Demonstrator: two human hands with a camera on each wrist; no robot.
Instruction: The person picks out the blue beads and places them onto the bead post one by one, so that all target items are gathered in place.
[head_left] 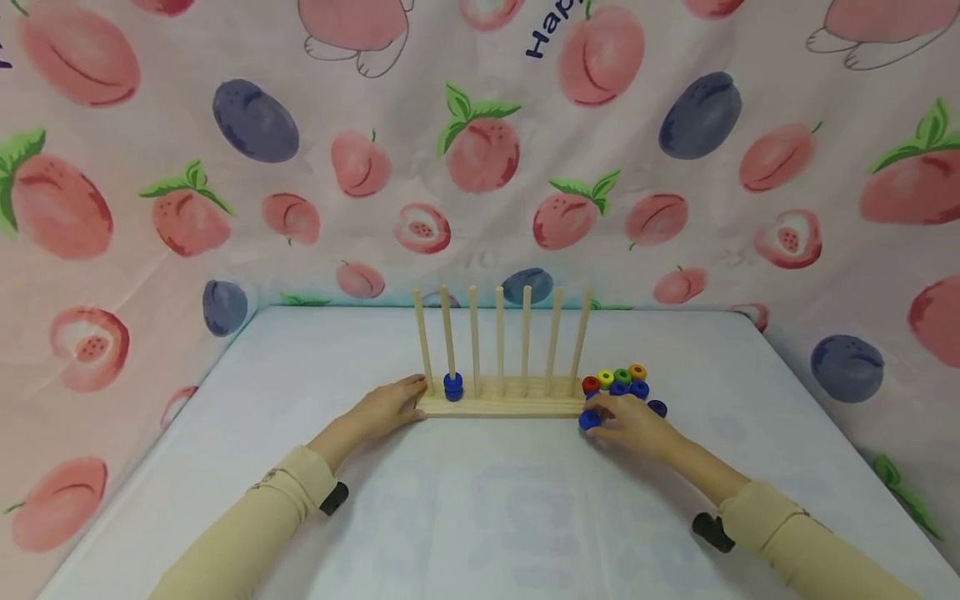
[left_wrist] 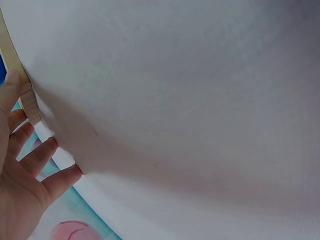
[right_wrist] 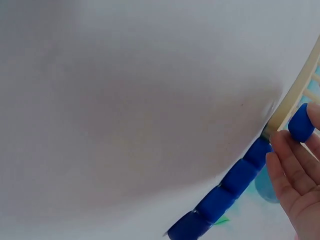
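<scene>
A wooden peg board (head_left: 510,407) with several upright pegs stands on the table. Two blue beads (head_left: 453,387) are stacked on its second peg from the left. My left hand (head_left: 386,410) holds the board's left end, thumb along the front face; its other fingers are spread in the left wrist view. Beside the right end, my right hand (head_left: 633,423) pinches a blue bead (right_wrist: 301,124) between thumb and fingers. Below that hand in the right wrist view runs a row of blue beads (right_wrist: 239,177).
Right of the board lie a red bead (head_left: 591,384), a yellow bead (head_left: 605,380), a green bead (head_left: 622,377) and an orange bead (head_left: 637,372), with blue beads (head_left: 639,389) in front. A fruit-print cloth (head_left: 480,225) hangs behind the white table (head_left: 480,517).
</scene>
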